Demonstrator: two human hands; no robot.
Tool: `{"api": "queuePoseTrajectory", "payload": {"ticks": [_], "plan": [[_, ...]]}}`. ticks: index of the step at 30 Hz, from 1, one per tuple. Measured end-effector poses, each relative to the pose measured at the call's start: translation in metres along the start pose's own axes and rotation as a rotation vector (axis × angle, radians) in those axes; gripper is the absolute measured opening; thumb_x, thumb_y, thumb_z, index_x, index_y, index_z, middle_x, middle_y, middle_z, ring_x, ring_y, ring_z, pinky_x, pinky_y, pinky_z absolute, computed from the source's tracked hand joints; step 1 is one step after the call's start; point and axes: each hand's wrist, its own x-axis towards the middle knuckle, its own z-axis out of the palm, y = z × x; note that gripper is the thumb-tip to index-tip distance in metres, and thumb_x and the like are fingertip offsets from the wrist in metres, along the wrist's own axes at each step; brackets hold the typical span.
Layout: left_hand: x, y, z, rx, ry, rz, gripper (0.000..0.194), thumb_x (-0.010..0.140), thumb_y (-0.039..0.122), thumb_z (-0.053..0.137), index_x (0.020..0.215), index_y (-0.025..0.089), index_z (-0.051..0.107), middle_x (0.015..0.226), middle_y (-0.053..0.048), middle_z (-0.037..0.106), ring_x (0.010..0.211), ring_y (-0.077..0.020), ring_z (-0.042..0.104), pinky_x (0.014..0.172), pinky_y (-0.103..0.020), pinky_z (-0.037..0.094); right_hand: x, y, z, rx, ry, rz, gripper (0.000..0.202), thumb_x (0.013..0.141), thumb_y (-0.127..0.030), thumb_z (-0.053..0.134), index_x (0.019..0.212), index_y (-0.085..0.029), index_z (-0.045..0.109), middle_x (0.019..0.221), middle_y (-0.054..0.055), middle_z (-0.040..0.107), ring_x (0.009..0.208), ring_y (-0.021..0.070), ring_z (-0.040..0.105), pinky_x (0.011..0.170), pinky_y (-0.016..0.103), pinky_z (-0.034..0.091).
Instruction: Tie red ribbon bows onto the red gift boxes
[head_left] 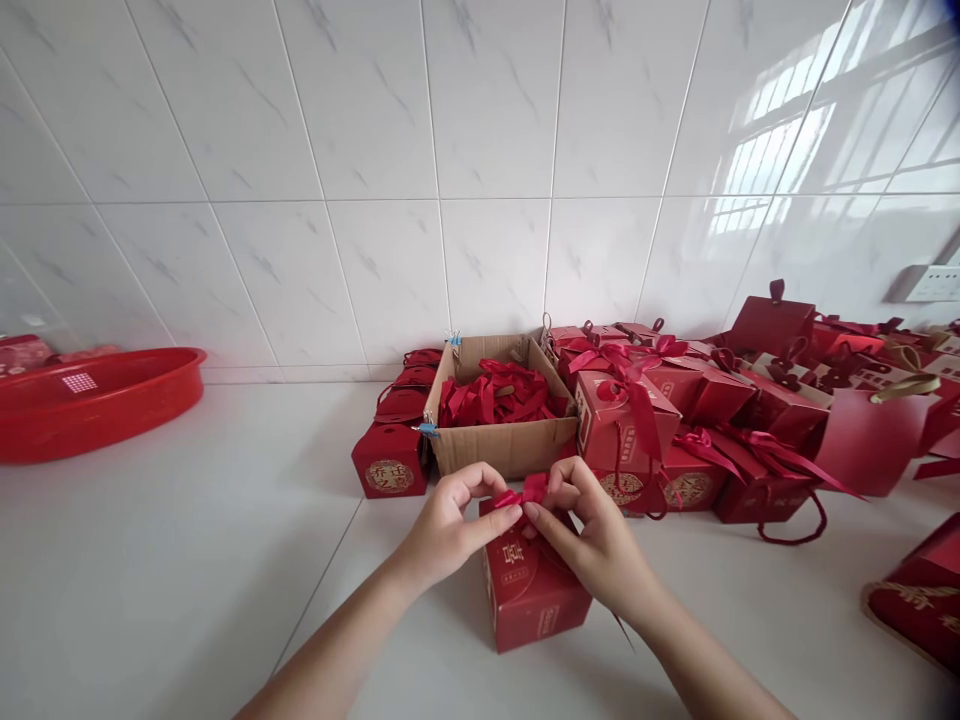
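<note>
A red gift box (536,600) with pale printed characters stands on the white counter in front of me. At its top is a red ribbon (534,488), partly covered by my fingers. My left hand (454,515) pinches the ribbon from the left, thumb and fingertips together. From the right, my right hand (585,525) pinches the same ribbon, its thumb close to the left thumb. One thin ribbon end hangs below my right wrist. Just behind the box, an open cardboard box (502,450) holds a heap of loose red ribbons (499,392).
Many red gift boxes (630,420), several with bows, crowd the counter to the right. A row of smaller red boxes (386,465) stands left of the cardboard box. A red plastic basin (150,400) sits far left. Behind rises a tiled wall (375,270).
</note>
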Motion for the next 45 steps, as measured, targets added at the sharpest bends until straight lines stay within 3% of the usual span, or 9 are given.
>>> {"api": "queuePoseTrajectory", "payload": {"ticks": [4,15,21,25,29,33,37,42,45], "plan": [[-0.001,0.000,0.000,0.022,0.006,0.021,0.024,0.075,0.032,0.070,0.092,0.019,0.060,0.091,-0.002,0.065,0.087,-0.0166,0.058,0.078,-0.026,0.046,-0.001,-0.003,-0.002,-0.102,-0.007,-0.004,0.013,0.089,-0.033,0.055,0.092,-0.022,0.048,0.067,-0.002,0.064,0.067,0.0144,0.062,0.067,0.026,0.047],[-0.001,-0.004,0.007,0.056,0.091,0.113,0.022,0.075,0.032,0.070,0.066,0.016,0.057,0.077,-0.003,0.060,0.077,-0.0159,0.055,0.073,-0.026,0.044,-0.005,-0.006,-0.005,-0.287,0.040,0.036,0.024,0.085,-0.040,0.058,0.091,-0.023,0.074,0.090,0.007,0.072,0.085,0.0233,0.064,0.073,0.033,0.050],[-0.003,-0.004,0.006,0.101,0.112,0.105,0.021,0.076,0.033,0.069,0.067,0.016,0.058,0.076,-0.002,0.057,0.076,-0.0157,0.054,0.073,-0.028,0.043,-0.003,-0.004,-0.007,-0.416,0.019,0.010,0.020,0.079,-0.039,0.066,0.090,-0.026,0.077,0.089,0.007,0.066,0.078,0.0207,0.062,0.066,0.031,0.049],[-0.003,-0.006,0.005,0.200,0.143,0.129,0.021,0.076,0.034,0.069,0.067,0.017,0.061,0.076,-0.003,0.058,0.076,-0.0170,0.056,0.074,-0.030,0.044,-0.003,-0.002,-0.009,-0.412,0.056,0.037,0.019,0.079,-0.040,0.065,0.076,-0.024,0.076,0.093,0.008,0.060,0.087,0.0229,0.060,0.079,0.036,0.048],[-0.002,-0.008,0.006,0.323,0.181,0.188,0.019,0.077,0.034,0.069,0.066,0.019,0.063,0.075,-0.003,0.060,0.078,-0.0179,0.055,0.080,-0.033,0.041,-0.001,-0.003,-0.011,-0.285,0.005,0.161,0.026,0.079,-0.046,0.065,0.074,-0.022,0.074,0.113,0.010,0.055,0.110,0.0270,0.053,0.098,0.042,0.038],[-0.001,-0.010,0.007,0.333,0.212,0.219,0.016,0.077,0.030,0.068,0.066,0.019,0.063,0.075,-0.002,0.062,0.076,-0.0174,0.056,0.081,-0.033,0.040,0.000,-0.003,-0.009,-0.140,-0.068,0.233,0.033,0.080,-0.052,0.063,0.072,-0.020,0.070,0.137,0.010,0.044,0.132,0.0283,0.035,0.109,0.043,0.025],[0.002,-0.015,0.008,0.308,0.237,0.206,0.015,0.079,0.030,0.066,0.069,0.019,0.064,0.074,-0.003,0.061,0.078,-0.0184,0.056,0.079,-0.033,0.042,0.000,-0.002,-0.005,-0.026,-0.132,0.268,0.038,0.082,-0.055,0.060,0.072,-0.019,0.066,0.139,0.012,0.044,0.137,0.0285,0.028,0.109,0.043,0.025],[0.001,-0.015,0.007,0.301,0.203,0.202,0.012,0.078,0.027,0.066,0.070,0.018,0.064,0.078,-0.003,0.060,0.081,-0.0187,0.056,0.077,-0.032,0.043,-0.001,-0.005,-0.005,-0.019,-0.060,0.287,0.035,0.080,-0.053,0.063,0.072,-0.019,0.065,0.145,0.009,0.037,0.136,0.0296,0.031,0.108,0.043,0.025],[-0.001,-0.013,0.005,0.325,0.179,0.188,0.012,0.078,0.028,0.066,0.071,0.019,0.065,0.077,-0.003,0.058,0.082,-0.0193,0.055,0.077,-0.033,0.043,0.000,-0.006,-0.006,0.046,-0.092,0.307,0.033,0.078,-0.050,0.066,0.069,-0.019,0.064,0.142,0.010,0.041,0.137,0.0303,0.029,0.109,0.043,0.024]]}}
